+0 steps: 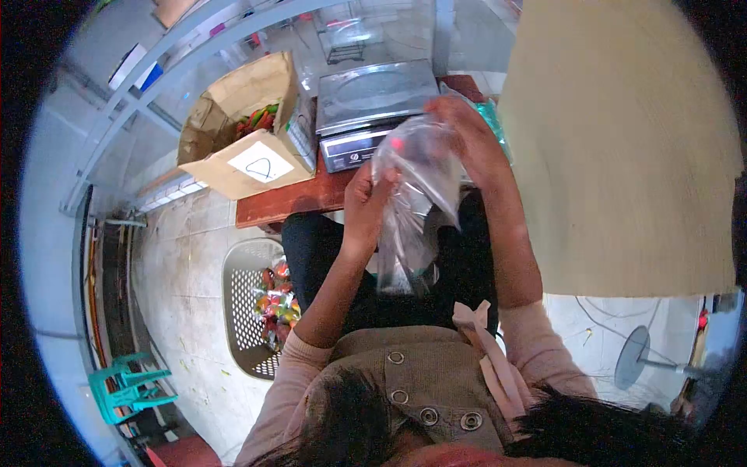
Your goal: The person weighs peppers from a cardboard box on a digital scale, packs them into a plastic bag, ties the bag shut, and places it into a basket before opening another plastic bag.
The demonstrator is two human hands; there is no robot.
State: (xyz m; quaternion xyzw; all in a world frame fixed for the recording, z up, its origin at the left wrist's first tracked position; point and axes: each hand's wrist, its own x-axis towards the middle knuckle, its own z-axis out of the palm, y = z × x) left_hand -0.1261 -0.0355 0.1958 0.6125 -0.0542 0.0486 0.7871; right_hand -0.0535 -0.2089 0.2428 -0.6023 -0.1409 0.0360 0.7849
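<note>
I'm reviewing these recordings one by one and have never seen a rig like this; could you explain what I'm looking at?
There is no robot here: a person works with two bare hands. The single picture comes from a camera worn on the head, looking forward and down, so the person's own clothes fill the bottom.

The left hand and right hand hold a clear plastic bag between them, over the lap. A red spot shows at the bag, too blurred to identify.

Beyond, on a reddish-brown table, stand a weighing scale and, to its left, an open cardboard box holding red and green produce. On the floor at left, a perforated basket holds colorful, shiny packs.
</note>
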